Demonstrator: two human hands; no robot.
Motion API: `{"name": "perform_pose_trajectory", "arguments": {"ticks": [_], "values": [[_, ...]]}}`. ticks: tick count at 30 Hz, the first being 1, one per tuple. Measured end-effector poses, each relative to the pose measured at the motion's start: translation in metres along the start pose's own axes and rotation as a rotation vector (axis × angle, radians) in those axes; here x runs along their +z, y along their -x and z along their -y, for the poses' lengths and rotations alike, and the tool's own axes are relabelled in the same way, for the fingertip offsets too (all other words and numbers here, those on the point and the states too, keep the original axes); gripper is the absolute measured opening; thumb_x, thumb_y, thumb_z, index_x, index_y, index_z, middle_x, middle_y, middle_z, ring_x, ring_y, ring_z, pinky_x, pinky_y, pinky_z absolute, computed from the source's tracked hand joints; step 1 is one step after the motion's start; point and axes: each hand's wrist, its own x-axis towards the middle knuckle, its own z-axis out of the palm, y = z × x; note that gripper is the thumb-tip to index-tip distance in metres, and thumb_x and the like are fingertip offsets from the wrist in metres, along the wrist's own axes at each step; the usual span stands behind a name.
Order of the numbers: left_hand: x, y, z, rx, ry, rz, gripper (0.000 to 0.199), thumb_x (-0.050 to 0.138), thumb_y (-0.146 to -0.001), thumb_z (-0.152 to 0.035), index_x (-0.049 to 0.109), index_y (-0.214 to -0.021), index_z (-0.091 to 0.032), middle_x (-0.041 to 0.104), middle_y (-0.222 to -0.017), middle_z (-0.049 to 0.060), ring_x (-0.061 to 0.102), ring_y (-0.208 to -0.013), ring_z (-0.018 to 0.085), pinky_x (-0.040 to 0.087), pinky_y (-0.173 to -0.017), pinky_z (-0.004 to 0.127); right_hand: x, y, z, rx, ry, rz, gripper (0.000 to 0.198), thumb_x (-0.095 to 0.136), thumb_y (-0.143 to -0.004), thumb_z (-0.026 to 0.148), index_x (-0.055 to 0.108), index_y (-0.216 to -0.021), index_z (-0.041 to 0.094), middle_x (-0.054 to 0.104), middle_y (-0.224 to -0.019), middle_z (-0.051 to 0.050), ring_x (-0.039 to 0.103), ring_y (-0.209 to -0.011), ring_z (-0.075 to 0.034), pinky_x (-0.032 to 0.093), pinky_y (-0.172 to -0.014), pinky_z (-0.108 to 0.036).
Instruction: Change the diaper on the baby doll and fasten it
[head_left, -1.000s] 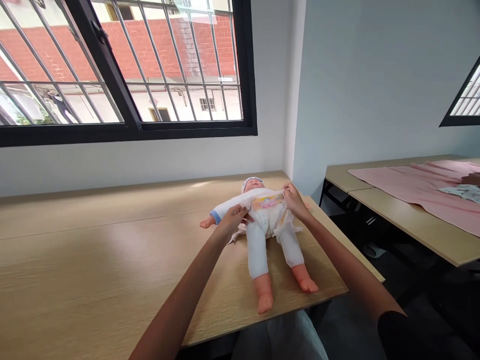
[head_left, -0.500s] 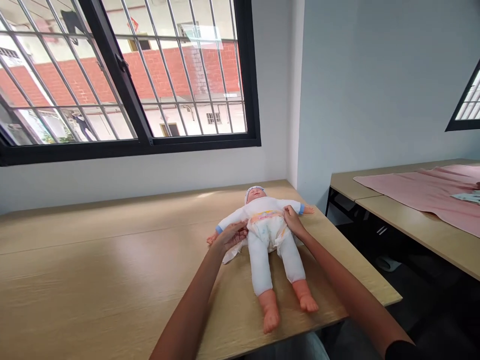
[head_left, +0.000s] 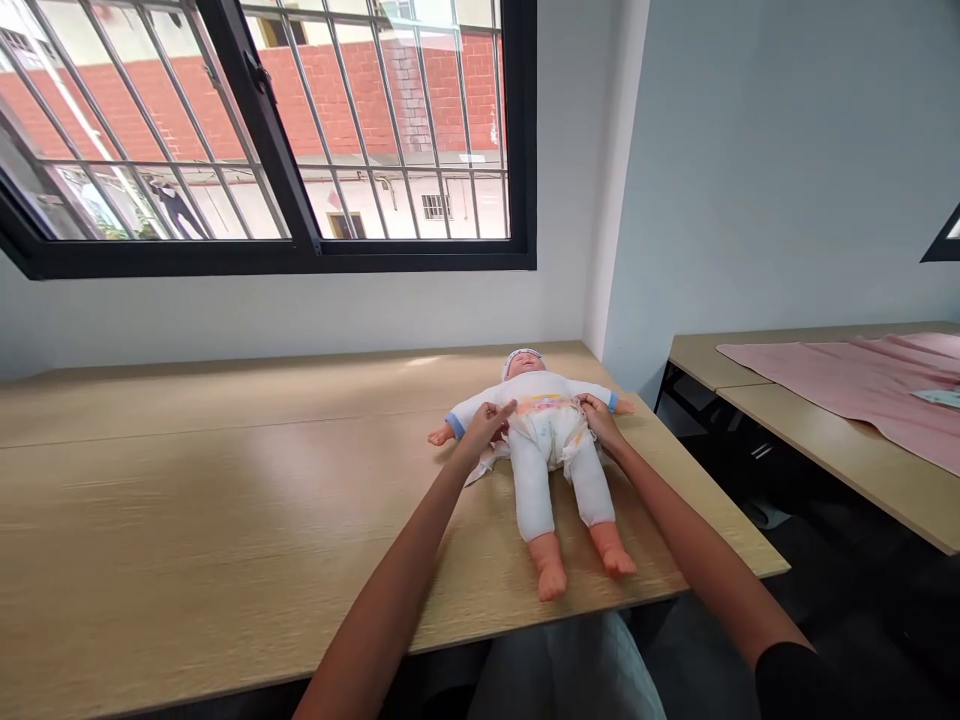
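Observation:
A baby doll (head_left: 531, 505) in white clothes, blue cuffs and a patterned cap lies on its back, feet toward me. Around its hips is a white diaper (head_left: 552, 432) with a coloured waistband. At the diaper's left edge, my left hand (head_left: 489, 424) has its fingers pinched together by the waistband. My right hand (head_left: 598, 415) is closed on the opposite waist edge, beside the doll's arm. Some loose white material spreads on the tabletop beneath my left hand. My fingertips are partly hidden, so the exact grip is hard to see.
The doll rests near the right end of a wooden table (head_left: 225, 520). Across a gap stands another table (head_left: 795, 415) with a pink cloth (head_left: 847, 385) on it. A barred window (head_left: 322, 140) is in the wall behind.
The view has tilted down a little. My left hand has lifted and closed by the diaper's waist edge, its fingers flatter before. The right hand stays at the other edge.

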Motion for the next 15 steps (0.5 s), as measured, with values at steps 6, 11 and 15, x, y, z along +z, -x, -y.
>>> {"name": "perform_pose_trajectory", "arguments": {"ticks": [6, 11, 15], "values": [[0.000, 0.011, 0.000, 0.028, 0.096, 0.147, 0.050, 0.083, -0.057, -0.039, 0.052, -0.090, -0.020, 0.059, -0.071, -0.003, 0.053, -0.058, 0.010, 0.042, -0.052, 0.021, -0.003, 0.000, 0.002, -0.025, 0.025, -0.004, 0.019, 0.045, -0.068, 0.032, 0.059, -0.074, 0.020, 0.061, -0.079, -0.001, 0.054, -0.077, -0.018, 0.042, -0.077, -0.029], [-0.009, 0.006, 0.006, -0.040, 0.053, 0.097, 0.053, 0.083, -0.054, -0.037, 0.049, -0.091, -0.021, 0.057, -0.067, -0.003, 0.053, -0.055, 0.011, 0.044, -0.053, 0.024, -0.003, 0.001, 0.004, -0.089, 0.055, 0.032, 0.019, 0.048, -0.071, 0.033, 0.058, -0.079, 0.020, 0.063, -0.083, -0.001, 0.055, -0.082, -0.019, 0.043, -0.080, -0.031], [-0.002, 0.010, 0.000, 0.013, -0.111, -0.115, 0.032, 0.071, -0.070, -0.032, 0.048, -0.088, -0.019, 0.055, -0.070, 0.000, 0.056, -0.064, 0.017, 0.045, -0.060, 0.030, -0.005, 0.003, 0.008, -0.160, 0.128, 0.052, 0.021, 0.047, -0.076, 0.035, 0.059, -0.084, 0.019, 0.064, -0.089, -0.004, 0.057, -0.086, -0.020, 0.043, -0.085, -0.034]]}}
